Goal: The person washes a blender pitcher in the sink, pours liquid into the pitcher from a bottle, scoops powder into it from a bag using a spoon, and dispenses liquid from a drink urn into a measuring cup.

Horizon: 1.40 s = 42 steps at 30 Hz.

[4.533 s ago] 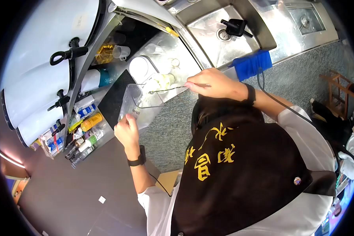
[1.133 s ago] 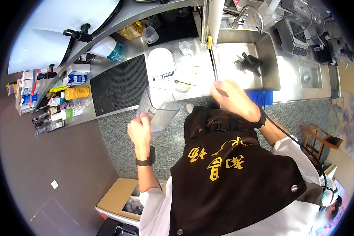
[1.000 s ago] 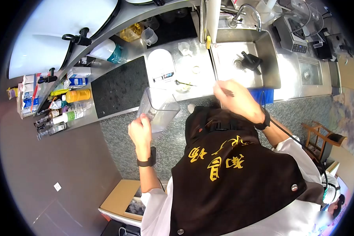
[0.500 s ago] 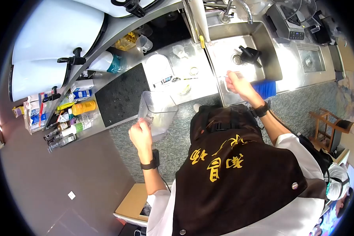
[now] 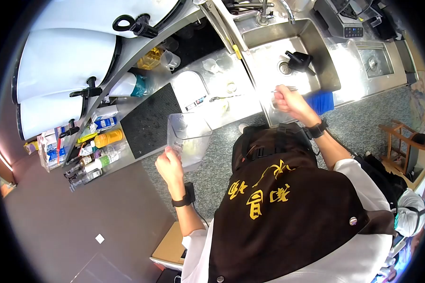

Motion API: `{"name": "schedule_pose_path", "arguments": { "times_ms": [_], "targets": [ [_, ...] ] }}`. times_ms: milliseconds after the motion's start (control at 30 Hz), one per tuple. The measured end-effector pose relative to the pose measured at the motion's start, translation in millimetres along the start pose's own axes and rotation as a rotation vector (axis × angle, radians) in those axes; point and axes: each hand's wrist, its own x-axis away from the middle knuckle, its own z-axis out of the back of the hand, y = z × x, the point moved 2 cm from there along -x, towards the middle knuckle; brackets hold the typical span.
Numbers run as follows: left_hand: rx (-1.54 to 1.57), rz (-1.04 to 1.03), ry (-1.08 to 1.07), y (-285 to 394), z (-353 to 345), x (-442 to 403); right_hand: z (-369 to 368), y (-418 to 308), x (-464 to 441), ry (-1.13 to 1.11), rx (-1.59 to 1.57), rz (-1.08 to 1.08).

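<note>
My left hand (image 5: 169, 165) is closed on the side of a clear, square-sided container (image 5: 191, 141), which is tilted over the counter's front edge. Its inside looks hazy, with no contents I can make out. My right hand (image 5: 288, 103) is closed in front of the sink, around a long thin spoon (image 5: 217, 99); glare hides part of the shaft. The spoon's dark tip lies over the counter beside a small pale dish (image 5: 220, 107). Behind the container sits a white scale (image 5: 189, 87) with a small display panel.
A black ribbed mat (image 5: 151, 120) lies left of the scale. Bottles and cartons (image 5: 101, 141) stand at the counter's left end. The metal sink (image 5: 316, 42) holds a black object (image 5: 298, 61), and a blue cloth (image 5: 320, 101) hangs at its edge. White dispensers (image 5: 66, 66) overhang the upper left.
Since the earliest frame, my right hand and the spoon have moved right, away from the container. My left hand has kept hold of the container throughout. The camera view has also shifted and turned.
</note>
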Motion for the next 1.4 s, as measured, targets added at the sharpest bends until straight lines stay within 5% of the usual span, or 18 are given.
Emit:
{"name": "schedule_pose_path", "arguments": {
  "times_ms": [400,967,1300,1400],
  "targets": [
    [0.025,-0.011,0.037,8,0,0,9,8,10,0.034,0.05,0.033],
    [0.014,-0.08,-0.015,29,16,7,42,64,-55,-0.22,0.209,0.287],
    [0.062,-0.199,0.091,7,3,8,13,-35,-3,-0.245,0.38,0.44],
    [0.139,-0.395,0.141,3,3,17,-16,-72,29,-0.302,0.551,0.521]
  ]
}}
